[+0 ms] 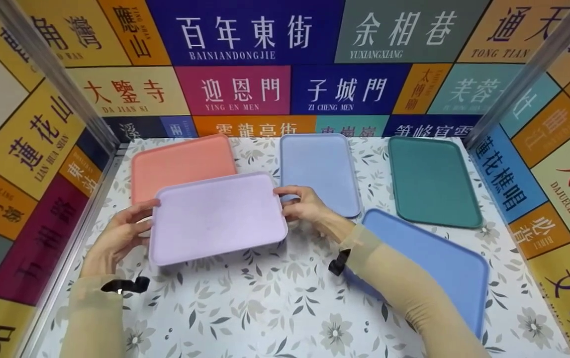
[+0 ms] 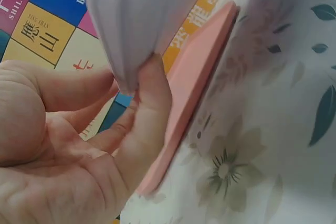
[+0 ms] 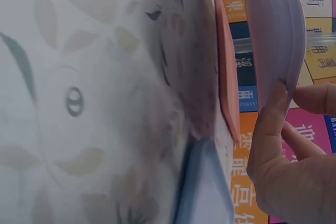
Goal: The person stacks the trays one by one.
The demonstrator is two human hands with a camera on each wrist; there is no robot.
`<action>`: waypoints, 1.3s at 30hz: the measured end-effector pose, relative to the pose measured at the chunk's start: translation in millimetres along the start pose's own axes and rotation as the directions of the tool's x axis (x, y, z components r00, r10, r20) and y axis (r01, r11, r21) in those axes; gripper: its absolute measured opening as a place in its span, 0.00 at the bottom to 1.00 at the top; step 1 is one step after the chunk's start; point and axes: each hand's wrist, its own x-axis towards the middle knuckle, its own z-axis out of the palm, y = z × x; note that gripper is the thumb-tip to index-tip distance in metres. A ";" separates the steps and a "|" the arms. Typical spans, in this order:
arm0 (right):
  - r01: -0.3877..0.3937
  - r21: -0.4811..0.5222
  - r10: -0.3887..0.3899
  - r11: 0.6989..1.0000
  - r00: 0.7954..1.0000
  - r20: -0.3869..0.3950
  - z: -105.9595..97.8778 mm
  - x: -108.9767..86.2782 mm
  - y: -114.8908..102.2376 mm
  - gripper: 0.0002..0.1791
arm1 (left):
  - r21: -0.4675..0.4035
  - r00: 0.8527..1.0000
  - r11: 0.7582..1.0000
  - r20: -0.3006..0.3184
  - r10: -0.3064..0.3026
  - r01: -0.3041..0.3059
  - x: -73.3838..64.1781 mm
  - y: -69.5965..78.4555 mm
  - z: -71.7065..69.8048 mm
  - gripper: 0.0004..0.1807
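A lavender rectangular tray (image 1: pixel 218 219) is held between both hands, lifted off the table and overlapping part of the pink tray (image 1: pixel 185 161) in the head view. My left hand (image 1: pixel 121 236) pinches its left short edge, thumb on one face and fingers on the other. At the opposite short edge my right hand (image 1: pixel 307 206) pinches the rim the same way. The left wrist view shows the lavender tray's underside (image 2: pixel 142 19) raised over the pink tray (image 2: pixel 194 77). In the right wrist view, a gap shows between the lavender tray (image 3: pixel 275 35) and the tabletop.
A pale blue tray (image 1: pixel 319 171) and a green tray (image 1: pixel 434 181) lie along the back. The darker blue tray (image 1: pixel 444 266) sits at the right, partly under the right forearm. Sign-printed panels (image 1: pixel 237 89) wall the floral-covered table (image 1: pixel 260 308) on three sides.
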 end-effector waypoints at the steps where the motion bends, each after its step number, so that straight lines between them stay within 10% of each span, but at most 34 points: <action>1: 0.001 0.000 -0.001 1.000 1.000 -0.003 -2.0 0.3 -3.1 0.42 | -0.011 1.000 1.000 0.002 0.010 -0.010 1.7 1.9 1.3 0.35; 28: 0.055 0.071 -0.039 0.996 0.979 -0.201 -40.3 14.1 -31.0 0.34 | -0.044 0.992 0.999 -0.125 0.007 -0.012 50.0 44.8 43.0 0.41; 39: 0.207 0.233 -0.049 0.950 0.837 -0.546 -1.8 19.0 -24.1 0.26 | -0.169 0.964 0.986 -0.265 -0.030 -0.016 67.8 47.2 63.2 0.44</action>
